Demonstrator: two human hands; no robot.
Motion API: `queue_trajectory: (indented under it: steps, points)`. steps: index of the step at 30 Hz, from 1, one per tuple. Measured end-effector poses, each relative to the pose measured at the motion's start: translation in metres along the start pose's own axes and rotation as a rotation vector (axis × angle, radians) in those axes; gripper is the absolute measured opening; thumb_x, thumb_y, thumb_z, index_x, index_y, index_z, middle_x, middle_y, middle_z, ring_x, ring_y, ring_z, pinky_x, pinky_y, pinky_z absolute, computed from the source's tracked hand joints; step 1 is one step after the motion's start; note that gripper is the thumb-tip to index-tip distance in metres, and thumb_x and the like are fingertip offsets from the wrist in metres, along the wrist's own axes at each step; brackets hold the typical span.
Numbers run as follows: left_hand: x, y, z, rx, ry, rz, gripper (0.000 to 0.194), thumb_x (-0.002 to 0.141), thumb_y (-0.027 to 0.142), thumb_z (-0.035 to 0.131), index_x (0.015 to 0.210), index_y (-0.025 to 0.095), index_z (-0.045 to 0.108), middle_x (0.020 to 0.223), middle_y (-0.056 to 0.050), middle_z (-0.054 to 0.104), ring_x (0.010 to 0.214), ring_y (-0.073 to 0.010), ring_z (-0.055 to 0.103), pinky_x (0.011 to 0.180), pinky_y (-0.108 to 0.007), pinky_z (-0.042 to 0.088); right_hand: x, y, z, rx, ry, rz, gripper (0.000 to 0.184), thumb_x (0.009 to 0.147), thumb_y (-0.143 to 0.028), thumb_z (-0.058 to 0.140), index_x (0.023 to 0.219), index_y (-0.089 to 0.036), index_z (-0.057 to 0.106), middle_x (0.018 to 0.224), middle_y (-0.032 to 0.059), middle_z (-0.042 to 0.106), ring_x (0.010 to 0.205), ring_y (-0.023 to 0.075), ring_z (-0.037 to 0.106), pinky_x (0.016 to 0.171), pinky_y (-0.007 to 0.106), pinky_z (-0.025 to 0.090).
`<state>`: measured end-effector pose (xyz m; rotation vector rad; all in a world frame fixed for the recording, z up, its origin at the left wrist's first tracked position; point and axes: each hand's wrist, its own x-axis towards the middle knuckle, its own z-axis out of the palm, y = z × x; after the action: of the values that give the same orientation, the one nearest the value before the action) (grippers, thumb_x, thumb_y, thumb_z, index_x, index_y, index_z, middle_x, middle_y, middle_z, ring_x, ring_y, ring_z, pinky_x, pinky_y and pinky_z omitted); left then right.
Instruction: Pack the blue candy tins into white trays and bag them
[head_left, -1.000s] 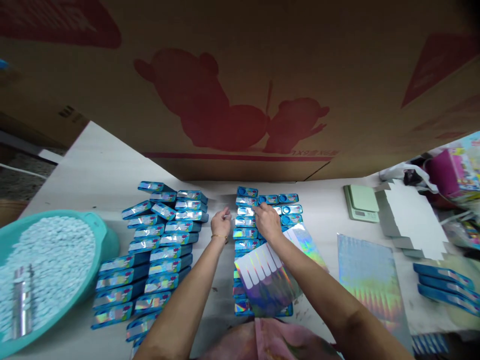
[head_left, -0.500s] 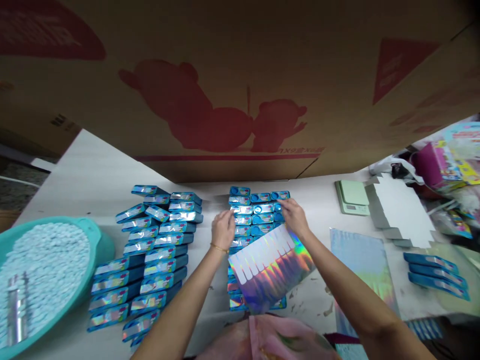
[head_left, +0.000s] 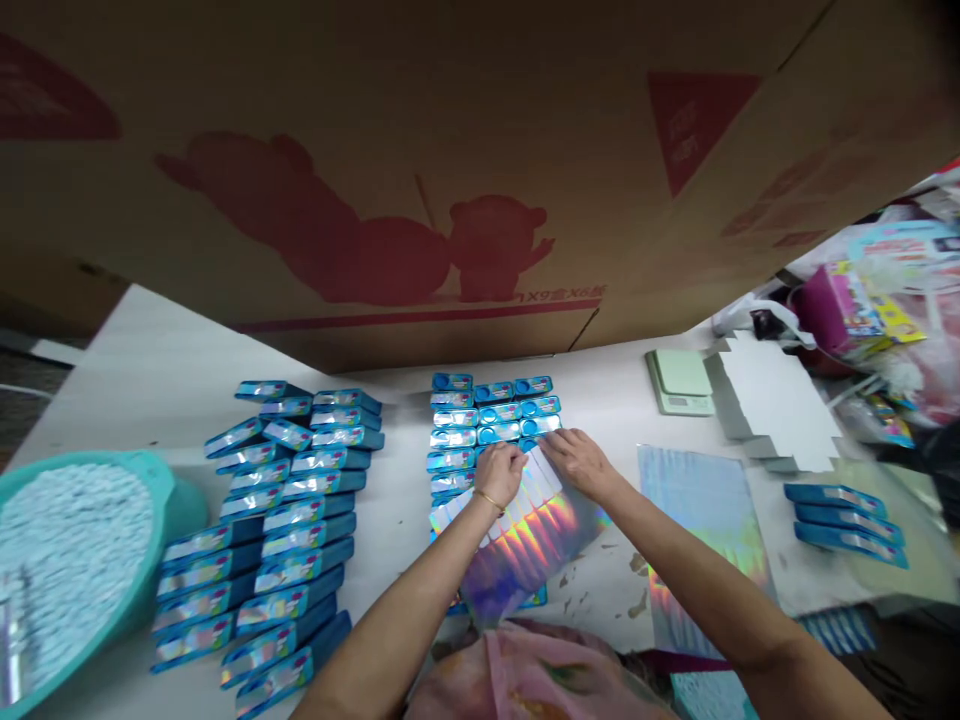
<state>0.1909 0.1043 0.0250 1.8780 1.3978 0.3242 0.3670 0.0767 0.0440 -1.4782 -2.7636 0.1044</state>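
Note:
Both my hands rest on the top edge of a holographic sticker sheet (head_left: 525, 540) that lies over the near part of a block of small blue boxes (head_left: 480, 425). My left hand (head_left: 499, 473) has its fingers curled and pinched at the sheet's white peeled strips. My right hand (head_left: 576, 462) lies beside it with fingers bent down onto the same edge. Past my fingertips, the far rows of blue boxes show uncovered, some with round holes, some with shiny labels.
Rows of labelled blue boxes (head_left: 285, 520) fill the left. A teal basin (head_left: 161, 520) of small white pieces stands at far left. A big cardboard box (head_left: 465, 170) walls the back. On the right lie another holographic sheet (head_left: 697, 520), a green scale (head_left: 681, 380), a flat white carton (head_left: 780, 400) and three blue boxes (head_left: 844, 515).
My hands came back from the far rows of boxes to the sticker sheet's top edge and closed together there. The view swung to the right.

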Motion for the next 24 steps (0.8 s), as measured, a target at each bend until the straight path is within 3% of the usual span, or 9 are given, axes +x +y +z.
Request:
queue_trajectory:
  steps: [4,7,12,15,17,19,24]
  points:
    - [-0.005,-0.001,0.002,0.021,0.028,-0.012,0.018,0.075,0.025,0.047,0.073,0.018,0.064,0.078,-0.006,0.062,0.08,-0.0187,0.053,0.074,-0.03,0.037,-0.01,-0.002,-0.001,0.052,0.059,0.012,0.024,0.082,-0.014,0.042,0.1,-0.015,0.057,0.103,0.0101,0.057,0.091,0.0187,0.048,0.076,0.033,0.039]
    - [-0.006,-0.003,0.002,0.062,0.048,0.002,0.019,0.076,0.026,0.046,0.073,0.019,0.064,0.078,-0.007,0.061,0.08,-0.0191,0.052,0.073,-0.03,0.036,-0.011,-0.008,-0.017,0.104,0.064,0.047,0.021,0.082,-0.017,0.041,0.092,-0.016,0.059,0.1,0.0091,0.058,0.089,0.0182,0.049,0.075,0.032,0.039]
    - [-0.007,-0.005,0.003,0.095,0.061,0.035,0.022,0.078,0.026,0.043,0.071,0.018,0.063,0.077,-0.007,0.06,0.079,-0.0194,0.052,0.073,-0.031,0.036,-0.012,-0.024,-0.081,0.172,0.005,0.158,0.016,0.08,-0.023,0.042,0.079,-0.018,0.057,0.092,0.0087,0.057,0.082,0.02,0.05,0.072,0.033,0.04]
    - [-0.009,-0.008,0.002,0.016,0.113,0.068,0.021,0.078,0.025,0.044,0.078,0.018,0.063,0.083,-0.008,0.059,0.084,-0.0199,0.051,0.078,-0.033,0.036,-0.009,-0.032,-0.116,0.358,0.051,0.249,0.012,0.079,-0.023,0.043,0.077,-0.021,0.055,0.085,0.0071,0.057,0.08,0.0186,0.052,0.07,0.031,0.041]
    - [-0.012,-0.011,-0.002,-0.148,0.185,0.071,0.021,0.078,0.026,0.044,0.085,0.018,0.062,0.091,-0.008,0.059,0.091,-0.0196,0.05,0.083,-0.034,0.036,0.001,-0.034,-0.126,0.566,0.081,0.327,0.01,0.077,-0.024,0.045,0.074,-0.022,0.054,0.08,0.0044,0.057,0.075,0.016,0.052,0.065,0.028,0.041]
    - [-0.014,-0.015,-0.01,-0.427,0.241,0.014,0.025,0.078,0.033,0.044,0.088,0.018,0.062,0.093,-0.007,0.059,0.093,-0.019,0.051,0.085,-0.033,0.037,0.017,-0.036,-0.121,0.831,0.077,0.415,0.01,0.075,-0.027,0.048,0.069,-0.021,0.053,0.071,0.0013,0.056,0.066,0.0131,0.051,0.059,0.025,0.041]
    - [-0.013,-0.023,-0.054,-1.312,0.265,-0.273,0.056,0.077,0.059,0.03,0.097,0.015,0.057,0.098,-0.01,0.061,0.089,-0.0189,0.057,0.077,-0.033,0.044,0.069,-0.04,-0.079,1.553,0.035,0.651,0.019,0.066,-0.035,0.057,0.064,-0.017,0.053,0.059,-0.002,0.054,0.055,0.0095,0.05,0.046,0.02,0.036]
